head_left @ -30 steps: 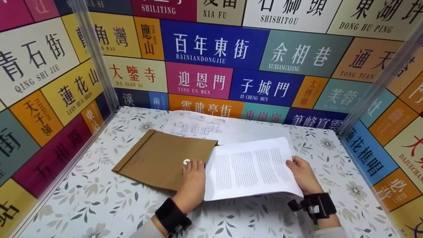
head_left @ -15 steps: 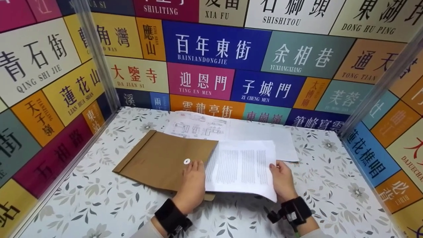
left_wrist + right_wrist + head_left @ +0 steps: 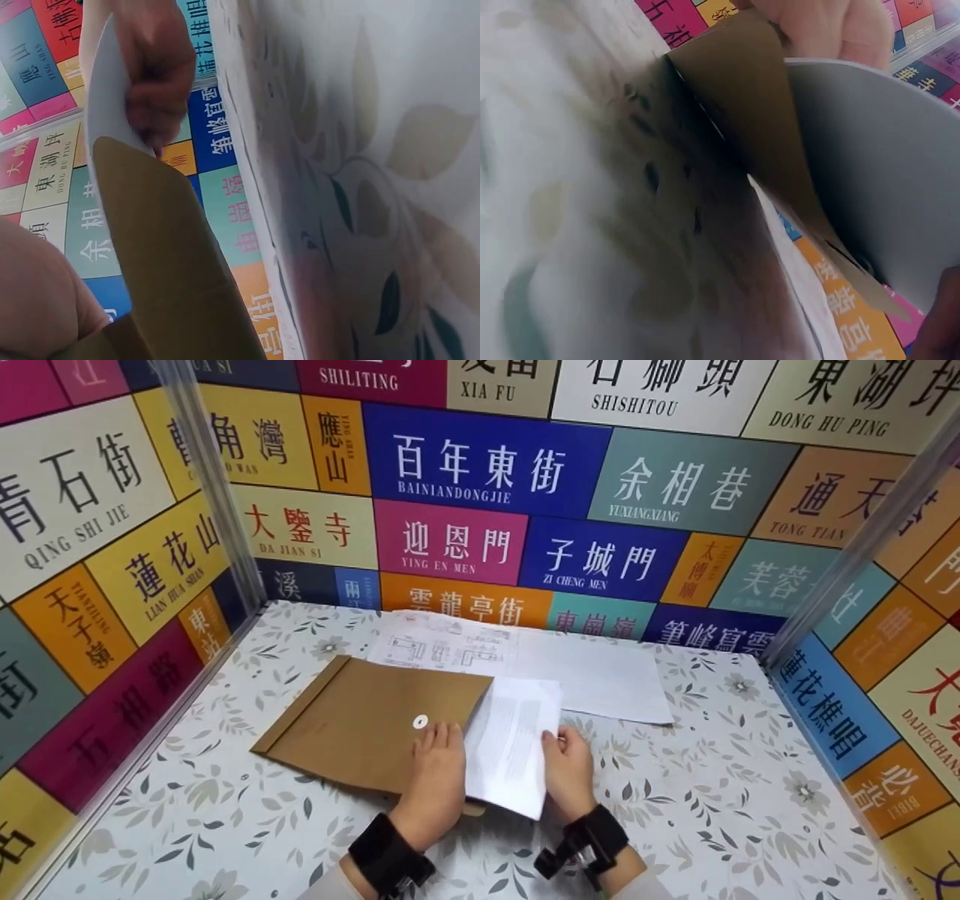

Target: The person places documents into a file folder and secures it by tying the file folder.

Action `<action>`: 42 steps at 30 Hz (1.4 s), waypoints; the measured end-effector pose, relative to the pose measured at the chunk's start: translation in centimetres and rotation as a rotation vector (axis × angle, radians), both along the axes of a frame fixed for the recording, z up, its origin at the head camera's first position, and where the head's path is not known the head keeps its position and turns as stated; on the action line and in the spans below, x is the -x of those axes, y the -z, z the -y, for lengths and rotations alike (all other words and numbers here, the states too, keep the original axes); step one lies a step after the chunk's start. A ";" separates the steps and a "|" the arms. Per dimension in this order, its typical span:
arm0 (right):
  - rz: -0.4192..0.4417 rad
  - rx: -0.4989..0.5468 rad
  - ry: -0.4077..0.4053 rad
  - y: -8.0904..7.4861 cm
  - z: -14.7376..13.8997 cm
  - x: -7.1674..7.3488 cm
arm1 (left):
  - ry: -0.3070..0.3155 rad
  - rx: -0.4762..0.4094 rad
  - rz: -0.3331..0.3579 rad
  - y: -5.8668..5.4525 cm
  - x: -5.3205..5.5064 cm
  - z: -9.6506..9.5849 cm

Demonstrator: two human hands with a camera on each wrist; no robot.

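Observation:
A brown paper envelope (image 3: 360, 720) with a white round button lies slanted across the left-middle of the head view. My left hand (image 3: 435, 780) grips it near its right, open end, fingers on top. White printed paper (image 3: 514, 735) sticks out of that end, its left part hidden inside. The fingers and thumb of my right hand (image 3: 570, 769) pinch the paper's right edge. In the left wrist view, the envelope's mouth (image 3: 150, 161) surrounds the curved paper (image 3: 109, 90). The right wrist view shows the paper (image 3: 870, 150) bowed between the envelope's flap (image 3: 742, 97) and my right fingers.
Behind the envelope, a sheet with line drawings (image 3: 442, 645) and a blank white sheet (image 3: 615, 675) lie flat. A leaf-patterned cloth (image 3: 750, 780) covers the table. Panels with Chinese lettering (image 3: 487, 465) enclose it at the back and both sides.
My right hand has moved left with the paper, which has slid further into the envelope. More of the blank sheet behind shows. The left hand and envelope stay nearly in place.

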State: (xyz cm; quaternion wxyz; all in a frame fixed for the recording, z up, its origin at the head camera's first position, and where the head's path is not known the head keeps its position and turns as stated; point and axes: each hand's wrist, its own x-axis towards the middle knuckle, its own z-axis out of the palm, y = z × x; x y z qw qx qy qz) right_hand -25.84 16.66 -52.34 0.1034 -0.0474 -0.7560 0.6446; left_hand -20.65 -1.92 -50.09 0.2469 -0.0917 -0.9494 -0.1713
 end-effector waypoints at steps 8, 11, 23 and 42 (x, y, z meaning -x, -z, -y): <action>-0.087 -0.197 -0.027 -0.6 4.1 0.6 | 0.002 0.012 -0.049 0.0 -0.1 -0.2; -0.164 -0.323 -0.007 -0.6 5.0 0.8 | -0.001 0.031 -0.071 0.3 -0.2 -0.4; 0.149 0.081 -0.156 -1.7 3.5 1.5 | 0.017 0.018 -0.036 0.0 0.0 0.4; 0.058 -0.117 -0.248 -0.9 5.0 0.5 | 0.038 0.103 -0.043 -0.3 -1.3 -0.8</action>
